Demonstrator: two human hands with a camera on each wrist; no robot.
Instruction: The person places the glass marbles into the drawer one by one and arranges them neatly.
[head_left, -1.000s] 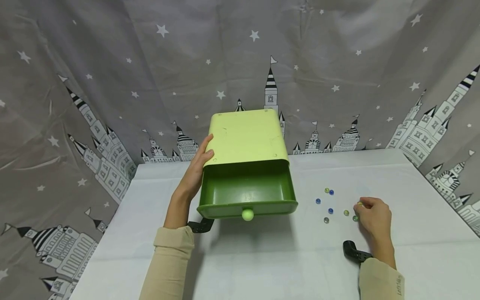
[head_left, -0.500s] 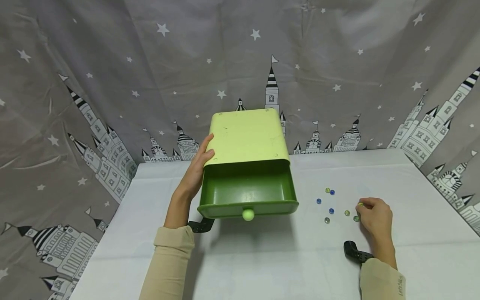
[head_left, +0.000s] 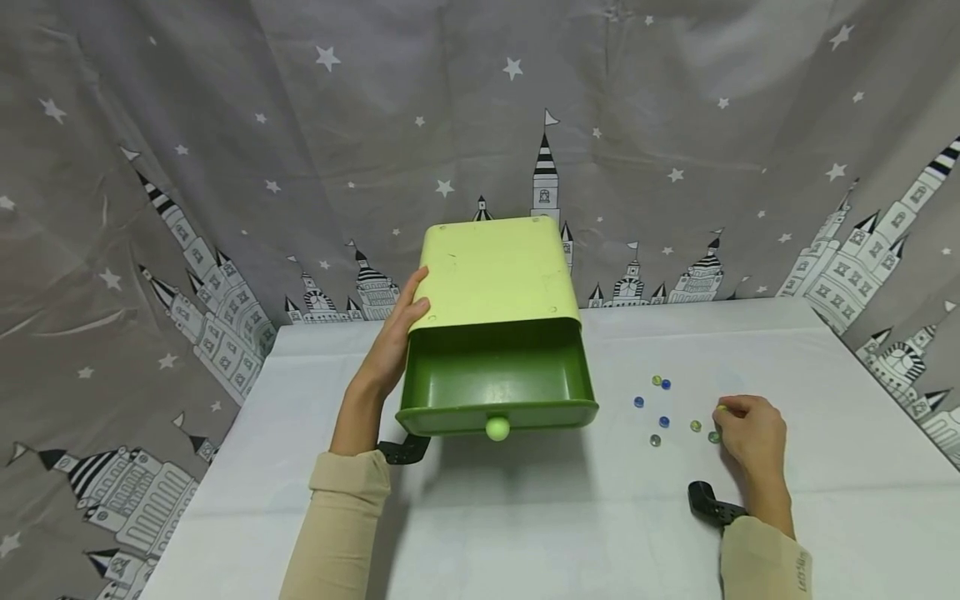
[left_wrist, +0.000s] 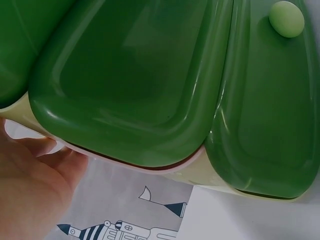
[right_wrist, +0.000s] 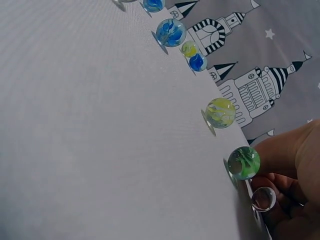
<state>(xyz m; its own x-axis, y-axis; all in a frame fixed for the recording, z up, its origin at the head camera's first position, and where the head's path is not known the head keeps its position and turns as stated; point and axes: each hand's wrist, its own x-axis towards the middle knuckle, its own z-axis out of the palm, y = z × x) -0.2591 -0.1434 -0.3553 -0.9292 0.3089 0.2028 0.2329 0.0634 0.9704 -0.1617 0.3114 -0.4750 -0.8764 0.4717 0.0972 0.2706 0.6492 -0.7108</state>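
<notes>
A yellow-green drawer cabinet (head_left: 495, 271) stands mid-table, its green top drawer (head_left: 498, 375) pulled out and its inside bare. My left hand (head_left: 390, 346) lies along the cabinet's left side, fingers extended against it. In the left wrist view those fingertips meet the side beside the green drawer fronts (left_wrist: 135, 80). Over on the right, my right hand (head_left: 750, 433) pinches a glass marble (right_wrist: 264, 199) down at the tabletop. Right beside its fingers is a green marble (right_wrist: 244, 163), with a yellow marble (right_wrist: 220, 113) a little farther off.
More marbles lie loose between the cabinet and my right hand, among them a blue marble (head_left: 639, 402) and a clear greyish one (head_left: 655, 440). A white cloth covers the table (head_left: 525, 533). Behind hangs a grey curtain (head_left: 360, 125) printed with castles.
</notes>
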